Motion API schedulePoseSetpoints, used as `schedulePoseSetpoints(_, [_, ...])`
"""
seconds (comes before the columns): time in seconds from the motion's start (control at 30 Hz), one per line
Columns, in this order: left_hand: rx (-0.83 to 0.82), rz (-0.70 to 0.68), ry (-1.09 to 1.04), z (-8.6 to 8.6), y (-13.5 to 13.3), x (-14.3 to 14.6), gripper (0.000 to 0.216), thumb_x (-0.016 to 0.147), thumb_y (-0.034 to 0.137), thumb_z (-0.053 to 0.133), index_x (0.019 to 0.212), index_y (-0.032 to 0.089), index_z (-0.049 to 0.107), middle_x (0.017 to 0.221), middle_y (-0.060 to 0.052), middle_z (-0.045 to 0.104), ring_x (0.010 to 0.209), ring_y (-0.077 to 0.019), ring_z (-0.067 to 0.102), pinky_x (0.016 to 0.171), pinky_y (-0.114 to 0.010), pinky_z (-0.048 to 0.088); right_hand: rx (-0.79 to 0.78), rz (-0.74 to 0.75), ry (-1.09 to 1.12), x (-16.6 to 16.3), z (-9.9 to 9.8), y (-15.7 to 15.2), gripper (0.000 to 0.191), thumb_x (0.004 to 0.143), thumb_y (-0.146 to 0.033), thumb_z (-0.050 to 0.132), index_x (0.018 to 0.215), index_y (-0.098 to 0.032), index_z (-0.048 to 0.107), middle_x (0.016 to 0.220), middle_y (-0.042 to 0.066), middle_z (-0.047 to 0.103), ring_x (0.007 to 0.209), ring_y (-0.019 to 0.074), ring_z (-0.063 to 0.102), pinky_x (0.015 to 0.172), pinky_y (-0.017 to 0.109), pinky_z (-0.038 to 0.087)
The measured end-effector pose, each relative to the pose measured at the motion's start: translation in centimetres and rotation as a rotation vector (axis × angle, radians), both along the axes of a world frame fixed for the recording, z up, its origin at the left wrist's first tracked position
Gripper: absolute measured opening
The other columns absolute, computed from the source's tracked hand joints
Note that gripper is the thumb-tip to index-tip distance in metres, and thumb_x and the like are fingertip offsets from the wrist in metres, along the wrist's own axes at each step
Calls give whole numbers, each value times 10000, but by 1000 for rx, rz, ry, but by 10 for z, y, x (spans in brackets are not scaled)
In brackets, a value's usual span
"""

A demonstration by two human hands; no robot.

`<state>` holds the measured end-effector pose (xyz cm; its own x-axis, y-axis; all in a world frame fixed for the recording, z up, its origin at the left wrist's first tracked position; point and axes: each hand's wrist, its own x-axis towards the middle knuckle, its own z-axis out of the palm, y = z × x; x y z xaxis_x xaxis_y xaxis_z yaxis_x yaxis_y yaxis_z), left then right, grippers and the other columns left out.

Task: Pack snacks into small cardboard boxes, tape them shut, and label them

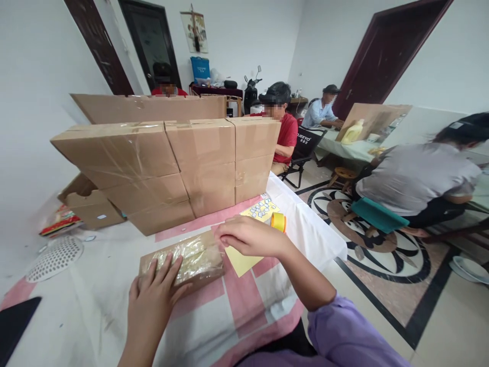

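A brown packet wrapped in clear plastic [191, 257] lies on the table with its pink and white cloth [95, 285]. My left hand [153, 295] lies flat on the packet's near left end, fingers spread. My right hand [248, 235] hovers at the packet's far right corner, fingers curled together in a pinch; what they hold, if anything, I cannot make out. A yellow sheet [240, 261] lies just under that hand. A roll of yellow tape [278, 221] stands beyond it, next to a yellow sticker sheet [263, 209].
A wall of stacked cardboard boxes [168, 163] stands across the far side of the table. A white perforated disc [55, 257] lies at left. A dark flat object [17, 321] sits at the near left edge. Several people sit at other tables behind and to the right.
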<state>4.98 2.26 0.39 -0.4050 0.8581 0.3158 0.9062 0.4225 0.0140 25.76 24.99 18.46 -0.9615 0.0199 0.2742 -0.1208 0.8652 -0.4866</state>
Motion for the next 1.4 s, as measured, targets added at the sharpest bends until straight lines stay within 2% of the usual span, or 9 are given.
schedulePoseSetpoints(0.13, [14, 16, -44, -3, -1, 1, 591, 967, 415, 604, 1544, 369, 488, 1626, -58, 460, 1517, -391, 383, 1194, -632, 288, -94, 33, -50, -13, 1, 1, 274, 1010, -136, 480, 1230, -190, 634, 927, 27, 719, 831, 173, 621, 766, 285, 444])
schedulePoseSetpoints(0.27, [17, 36, -53, 2, 0, 4, 596, 957, 436, 633, 1534, 352, 507, 1626, -59, 457, 1533, -373, 362, 1216, -612, 268, -205, 94, -85, -26, -1, 6, 659, 977, -80, 443, 1599, -227, 280, 798, -51, 659, 738, 152, 581, 749, 267, 439])
schedulePoseSetpoints(0.5, [6, 74, -106, 13, 4, 11, 591, 948, 422, 654, 1520, 352, 524, 1608, -66, 481, 1533, -362, 368, 1222, -614, 258, -125, 42, -103, -43, 6, 12, 289, 976, -110, 488, 1247, -191, 544, 866, 5, 654, 785, 161, 575, 737, 276, 413])
schedulePoseSetpoints(0.7, [5, 79, -130, 15, 4, 10, 559, 967, 441, 612, 1515, 358, 533, 1614, -57, 470, 1533, -356, 371, 1228, -607, 246, -664, 529, -194, -70, -16, 27, 289, 1000, -228, 532, 1270, -190, 432, 776, -39, 610, 694, 120, 573, 678, 246, 441])
schedulePoseSetpoints(0.87, [3, 85, -137, 13, 4, 9, 600, 962, 483, 618, 1538, 356, 504, 1622, -58, 459, 1536, -360, 362, 1241, -595, 220, -494, 378, -290, -103, -66, 38, 248, 942, -104, 511, 1156, -215, 449, 740, -68, 563, 688, 118, 531, 687, 240, 407])
schedulePoseSetpoints(0.97, [1, 88, -131, 13, 4, 10, 609, 965, 490, 615, 1546, 351, 493, 1626, -56, 454, 1539, -359, 355, 1242, -591, 215, -381, 359, -285, -113, -81, 43, 283, 926, -75, 495, 1163, -223, 446, 747, -69, 569, 683, 128, 522, 674, 245, 385])
schedulePoseSetpoints(1.2, [-7, 85, -110, 14, 2, 11, 617, 967, 503, 610, 1553, 357, 482, 1628, -56, 451, 1530, -358, 369, 1243, -585, 207, -262, 362, -285, -125, -85, 49, 300, 904, -32, 493, 1150, -205, 473, 778, -50, 613, 708, 135, 535, 696, 253, 384])
schedulePoseSetpoints(1.3, [-5, 83, -98, 13, 2, 11, 625, 967, 514, 605, 1556, 346, 481, 1632, -61, 444, 1533, -359, 363, 1243, -586, 205, -327, 397, -314, -126, -80, 46, 289, 915, -36, 487, 1148, -204, 472, 762, -56, 598, 706, 132, 521, 702, 252, 393])
schedulePoseSetpoints(1.4, [-3, 77, -99, 11, 1, 11, 616, 967, 515, 604, 1544, 325, 501, 1624, -77, 459, 1538, -356, 357, 1246, -587, 195, -512, 483, -286, -118, -55, 39, 236, 959, -76, 481, 1155, -204, 456, 755, -57, 577, 729, 124, 543, 736, 255, 425])
